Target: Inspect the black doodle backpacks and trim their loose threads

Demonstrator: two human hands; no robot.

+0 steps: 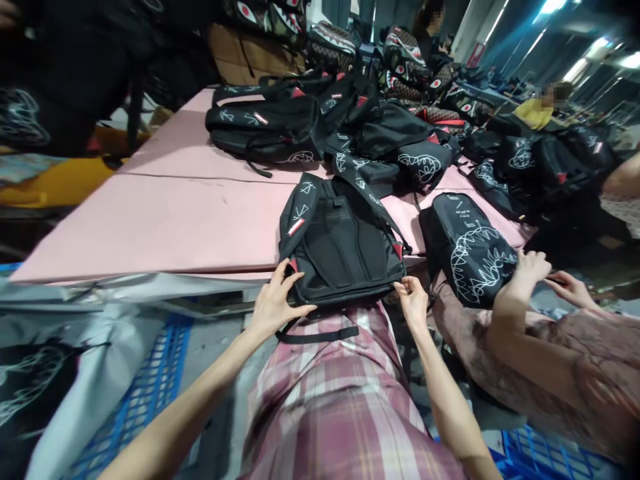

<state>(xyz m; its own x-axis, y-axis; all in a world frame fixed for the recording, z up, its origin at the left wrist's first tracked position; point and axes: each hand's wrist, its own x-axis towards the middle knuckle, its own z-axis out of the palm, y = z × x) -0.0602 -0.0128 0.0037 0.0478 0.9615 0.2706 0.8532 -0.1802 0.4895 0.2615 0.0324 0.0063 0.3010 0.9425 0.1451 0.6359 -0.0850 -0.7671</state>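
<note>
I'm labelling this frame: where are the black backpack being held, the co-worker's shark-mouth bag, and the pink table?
black backpack [345, 247], head view, back panel.
shark-mouth bag [473, 250], head view, white teeth print.
pink table [165, 213], head view, bare top.

Black fabric backpack w/ white line graphics [345, 243] lies back-panel up at near edge of pink padded table [165, 213]. Left hand [274, 303] grips its lower left corner; right hand [413, 299] pinches lower right corner, approx. at a strap. Beside it, a co-worker's hand [525, 270] rests on a second black backpack w/ white scribble teeth [467, 247]. More black backpacks [320, 117] piled farther back.
</note>
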